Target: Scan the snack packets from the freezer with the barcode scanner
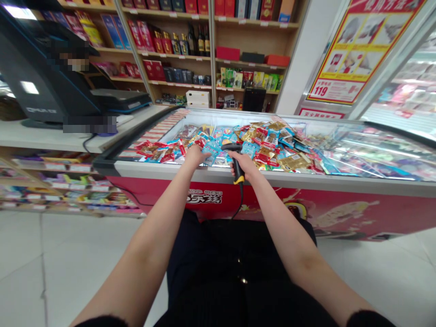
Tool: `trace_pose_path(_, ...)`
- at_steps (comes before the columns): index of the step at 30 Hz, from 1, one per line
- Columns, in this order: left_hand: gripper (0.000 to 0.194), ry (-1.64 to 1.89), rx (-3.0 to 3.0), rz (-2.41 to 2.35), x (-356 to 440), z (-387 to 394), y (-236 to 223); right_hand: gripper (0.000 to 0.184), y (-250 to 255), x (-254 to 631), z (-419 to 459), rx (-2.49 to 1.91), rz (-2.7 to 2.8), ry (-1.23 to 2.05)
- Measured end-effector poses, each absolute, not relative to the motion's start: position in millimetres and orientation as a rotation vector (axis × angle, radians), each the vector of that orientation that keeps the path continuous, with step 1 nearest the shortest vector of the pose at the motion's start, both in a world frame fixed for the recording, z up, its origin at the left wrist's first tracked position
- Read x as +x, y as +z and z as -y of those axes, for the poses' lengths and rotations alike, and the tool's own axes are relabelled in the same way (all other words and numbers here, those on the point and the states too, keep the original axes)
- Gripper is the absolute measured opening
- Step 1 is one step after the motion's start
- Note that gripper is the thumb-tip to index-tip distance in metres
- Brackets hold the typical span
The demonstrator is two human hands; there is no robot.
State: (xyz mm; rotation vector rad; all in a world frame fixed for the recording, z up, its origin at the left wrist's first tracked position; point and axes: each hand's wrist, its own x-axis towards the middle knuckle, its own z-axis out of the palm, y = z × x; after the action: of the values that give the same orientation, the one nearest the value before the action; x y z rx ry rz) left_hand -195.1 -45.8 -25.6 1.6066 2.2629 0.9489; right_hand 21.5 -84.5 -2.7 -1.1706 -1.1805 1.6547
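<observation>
My right hand (pixel 244 165) is wrapped round the grip of a black and yellow barcode scanner (pixel 239 175), whose head points away over the pile. From its base a black cable hangs down in front of the freezer. My left hand (pixel 195 156) pinches a light-blue snack packet (pixel 212 151), with the thumb stretched to the right along it; the other fingers are partly hidden. Around both hands lie many small red, blue and gold snack packets (pixel 262 158), heaped on the glass top of a chest freezer (pixel 163 170).
On the left a counter (pixel 68 138) carries a dark checkout terminal (pixel 44 86), with shelves of small goods beneath. Behind the freezer stand wooden shelves (pixel 177 54) with boxes and bottles. A red and yellow poster (pixel 364 50) hangs at the right.
</observation>
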Motion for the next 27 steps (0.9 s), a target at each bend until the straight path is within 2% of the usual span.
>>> trace_pose_path(3,0.034,1.142,1.487,-2.059,-202,50,-24,0.026,-2,23,83,-1.152,1.19,1.654)
trace_pose_path(8,0.031,1.475,1.199,-1.701,-196,44,-24,0.016,13,24,75,-1.116,1.257,1.588)
trace_pose_path(13,0.022,1.834,1.109,-1.586,-174,29,-31,0.013,20,30,62,-1.181,1.415,1.306)
trace_pose_path(19,0.011,1.99,1.109,-1.494,-155,22,-45,0.02,8,37,61,-1.263,1.493,1.162)
trace_pose_path(27,0.011,2.038,1.233,-1.591,-170,-2,-62,0.022,0,34,64,-1.329,1.596,1.076)
